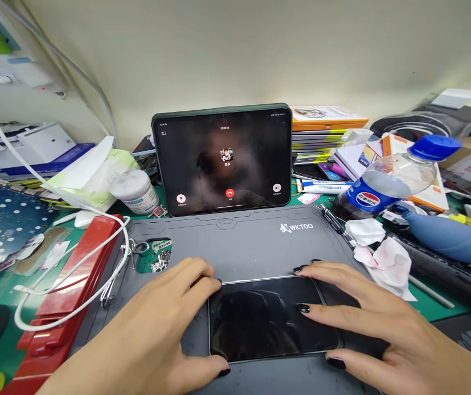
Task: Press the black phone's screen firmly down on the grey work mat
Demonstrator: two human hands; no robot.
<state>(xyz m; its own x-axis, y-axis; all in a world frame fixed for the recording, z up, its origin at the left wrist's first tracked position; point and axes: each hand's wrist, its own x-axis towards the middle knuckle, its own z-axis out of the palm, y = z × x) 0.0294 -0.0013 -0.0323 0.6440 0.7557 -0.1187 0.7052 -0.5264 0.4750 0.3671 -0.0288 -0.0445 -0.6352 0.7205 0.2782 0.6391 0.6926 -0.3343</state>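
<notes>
A smartphone (pixel 266 318) with a dark, glossy screen lies lengthwise on the grey work mat (pixel 235 247). My left hand (pixel 169 318) grips its left end, thumb at the near edge and bent fingers at the far corner. On the right end, my right hand (pixel 375 318) spans the phone: the thumb is at the near edge, one finger rests on the glass, and others lie along the far edge. What is under the phone is hidden. In the mat's cutout at the upper left, small screws and metal bits (pixel 161 259) are gathered.
Behind the mat a tablet (pixel 223 159) stands upright with a call screen. A red tool (pixel 71 274) and a looped white cable (pixel 126 241) lie at left, near a white jar (pixel 134 192). At right are a cola bottle (pixel 383 184), crumpled tissues (pixel 387 263) and a blue air blower (pixel 445 233).
</notes>
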